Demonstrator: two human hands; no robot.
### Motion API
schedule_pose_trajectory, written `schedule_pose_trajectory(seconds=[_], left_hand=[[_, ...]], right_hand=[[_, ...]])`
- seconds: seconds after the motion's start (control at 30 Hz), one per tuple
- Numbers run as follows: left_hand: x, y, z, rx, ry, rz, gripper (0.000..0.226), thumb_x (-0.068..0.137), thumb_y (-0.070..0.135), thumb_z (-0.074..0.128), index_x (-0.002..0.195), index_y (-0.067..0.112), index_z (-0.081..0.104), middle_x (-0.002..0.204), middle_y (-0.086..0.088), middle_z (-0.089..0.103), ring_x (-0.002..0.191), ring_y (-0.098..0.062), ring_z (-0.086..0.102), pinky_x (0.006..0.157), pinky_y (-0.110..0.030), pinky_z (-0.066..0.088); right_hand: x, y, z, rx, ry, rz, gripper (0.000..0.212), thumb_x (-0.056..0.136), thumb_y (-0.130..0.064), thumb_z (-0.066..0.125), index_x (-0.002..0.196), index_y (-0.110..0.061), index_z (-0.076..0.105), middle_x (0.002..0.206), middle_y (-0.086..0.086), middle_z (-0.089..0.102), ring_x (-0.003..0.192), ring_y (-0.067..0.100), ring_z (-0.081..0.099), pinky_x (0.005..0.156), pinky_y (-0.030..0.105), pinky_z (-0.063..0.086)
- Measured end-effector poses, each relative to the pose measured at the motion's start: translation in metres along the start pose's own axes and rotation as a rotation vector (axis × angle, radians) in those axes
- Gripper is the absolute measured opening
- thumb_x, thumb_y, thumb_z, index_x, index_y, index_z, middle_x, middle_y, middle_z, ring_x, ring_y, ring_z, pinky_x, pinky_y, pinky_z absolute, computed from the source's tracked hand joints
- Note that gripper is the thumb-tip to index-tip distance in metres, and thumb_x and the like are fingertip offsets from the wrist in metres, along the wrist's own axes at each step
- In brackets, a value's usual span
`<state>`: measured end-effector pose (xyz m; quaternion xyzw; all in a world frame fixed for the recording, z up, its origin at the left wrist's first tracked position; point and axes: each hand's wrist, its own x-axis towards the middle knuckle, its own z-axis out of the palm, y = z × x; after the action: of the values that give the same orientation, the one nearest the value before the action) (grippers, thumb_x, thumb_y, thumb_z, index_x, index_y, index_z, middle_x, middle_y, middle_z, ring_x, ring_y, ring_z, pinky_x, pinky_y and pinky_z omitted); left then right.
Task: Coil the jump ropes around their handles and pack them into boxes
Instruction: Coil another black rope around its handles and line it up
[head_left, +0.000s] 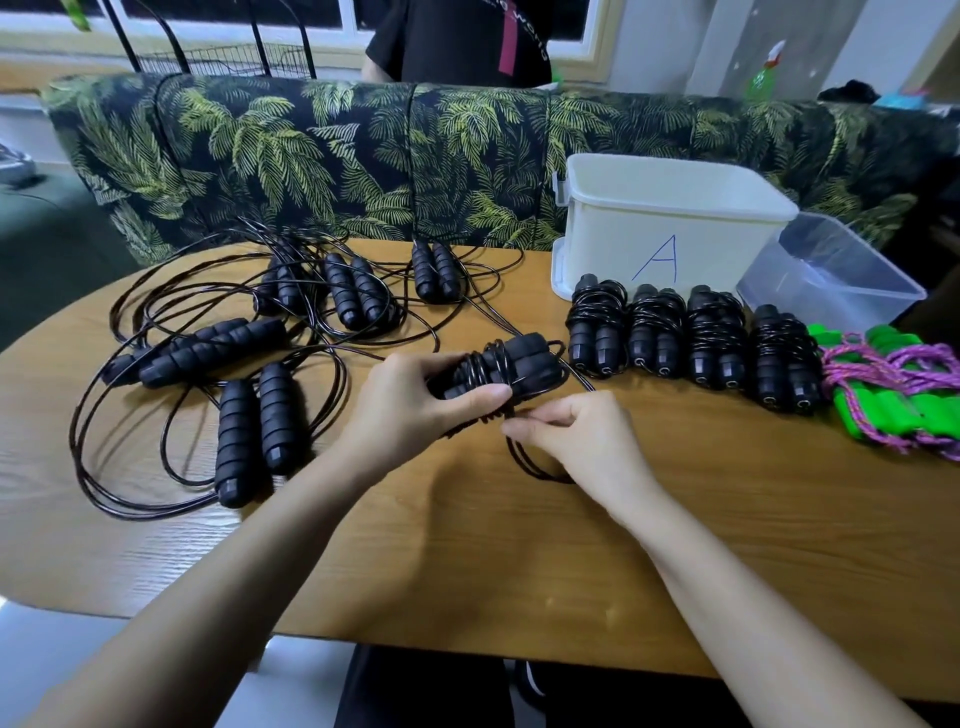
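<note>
My left hand grips a pair of black jump rope handles held sideways above the table, with black rope wound round them in several turns. My right hand pinches the loose black rope just below the handles; a loop of it hangs down onto the wood. Several coiled black ropes stand in a row to the right. Several uncoiled black ropes lie tangled on the left. A white box marked "A" stands at the back right.
A clear plastic box sits right of the white one. Green-handled ropes with purple cord lie at the far right. The wooden table fronts a leaf-patterned sofa, behind which a person in black stands.
</note>
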<state>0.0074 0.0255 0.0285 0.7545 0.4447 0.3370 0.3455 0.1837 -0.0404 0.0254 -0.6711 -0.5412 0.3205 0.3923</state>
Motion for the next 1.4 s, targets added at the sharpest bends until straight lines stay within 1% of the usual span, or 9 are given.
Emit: schedule_pose_trajectory(seconds=[0.2,0.4,0.53,0.83,0.93,1.0,1.1,1.23,1.4], left_hand=[[-0.003,0.005,0.000,-0.182,-0.030,-0.036,0.028,0.072,0.052,0.069,0.082,0.025,0.070,0.052,0.017,0.060,0.047,0.006,0.050,0.045,-0.008,0.033],[0.003,0.000,0.001,-0.126,0.110,0.002,0.047,0.067,0.065,0.073,0.097,0.030,0.076,0.076,0.007,0.074,0.067,-0.004,0.060,0.067,-0.041,0.055],[0.008,0.001,0.000,-0.006,0.185,0.030,0.057,0.064,0.074,0.067,0.097,0.029,0.075,0.072,0.007,0.069,0.067,-0.004,0.058,0.072,-0.045,0.054],[-0.001,0.000,0.012,-0.179,-0.029,-0.038,0.043,0.065,0.066,0.072,0.090,0.031,0.076,0.065,0.009,0.068,0.057,-0.002,0.055,0.054,-0.022,0.042],[-0.002,-0.001,0.008,-0.154,-0.088,-0.061,0.046,0.062,0.068,0.073,0.090,0.033,0.077,0.075,0.007,0.073,0.065,-0.004,0.059,0.063,-0.028,0.047],[-0.002,-0.002,0.006,-0.146,-0.126,-0.068,0.047,0.061,0.070,0.073,0.090,0.033,0.077,0.076,0.004,0.074,0.066,-0.006,0.059,0.064,-0.032,0.048],[0.002,-0.003,0.006,-0.075,-0.202,-0.066,0.052,0.060,0.077,0.070,0.088,0.033,0.076,0.074,0.001,0.071,0.067,-0.011,0.057,0.064,-0.041,0.048],[-0.004,-0.001,0.000,-0.041,-0.312,-0.056,0.055,0.060,0.080,0.067,0.089,0.035,0.075,0.077,0.007,0.070,0.071,-0.011,0.059,0.071,-0.035,0.049],[0.013,0.000,-0.017,-0.344,-0.314,-0.335,0.066,0.081,0.078,0.047,0.111,0.022,0.066,0.119,-0.008,0.070,0.093,-0.012,0.070,0.089,-0.031,0.054]], right_hand=[[0.006,-0.012,-0.005,-0.354,0.233,-0.125,0.056,0.052,-0.078,0.068,0.062,-0.025,0.051,0.073,-0.006,0.061,0.072,0.016,0.053,0.059,0.031,0.039],[0.007,0.007,0.010,-0.030,0.018,-0.181,0.024,0.085,-0.044,0.071,0.099,-0.025,0.065,0.089,-0.014,0.072,0.092,0.002,0.066,0.087,0.032,0.050],[-0.010,0.020,0.020,-0.143,0.137,-0.391,0.040,0.095,-0.046,0.051,0.066,-0.022,0.063,0.060,-0.012,0.064,0.059,0.009,0.062,0.066,0.038,0.052],[-0.002,0.016,0.013,0.023,0.052,-0.062,0.012,0.075,-0.035,0.083,0.070,-0.040,0.074,0.064,-0.017,0.069,0.069,0.003,0.063,0.062,0.024,0.046],[0.003,0.023,0.012,-0.108,0.175,-0.026,0.066,0.051,-0.049,0.091,0.108,-0.026,0.064,0.098,-0.016,0.062,0.100,0.006,0.057,0.069,0.017,0.040],[0.004,0.024,0.012,-0.167,0.303,-0.124,0.112,0.039,-0.066,0.080,0.133,-0.018,0.043,0.131,-0.003,0.047,0.128,0.018,0.040,0.092,0.028,0.041],[0.005,0.023,0.003,-0.492,0.361,-0.513,0.130,0.045,-0.073,0.069,0.154,-0.023,0.019,0.159,0.006,0.026,0.149,0.028,0.018,0.119,0.058,0.013],[0.012,0.026,-0.011,-0.814,0.288,-1.028,0.089,0.073,-0.057,0.074,0.149,-0.027,0.039,0.139,-0.005,0.060,0.126,0.019,0.057,0.110,0.077,0.003],[0.014,0.034,-0.019,-0.632,0.345,-1.055,0.064,0.081,-0.056,0.066,0.135,-0.024,0.056,0.118,-0.002,0.071,0.087,0.013,0.072,0.116,0.070,0.011]])
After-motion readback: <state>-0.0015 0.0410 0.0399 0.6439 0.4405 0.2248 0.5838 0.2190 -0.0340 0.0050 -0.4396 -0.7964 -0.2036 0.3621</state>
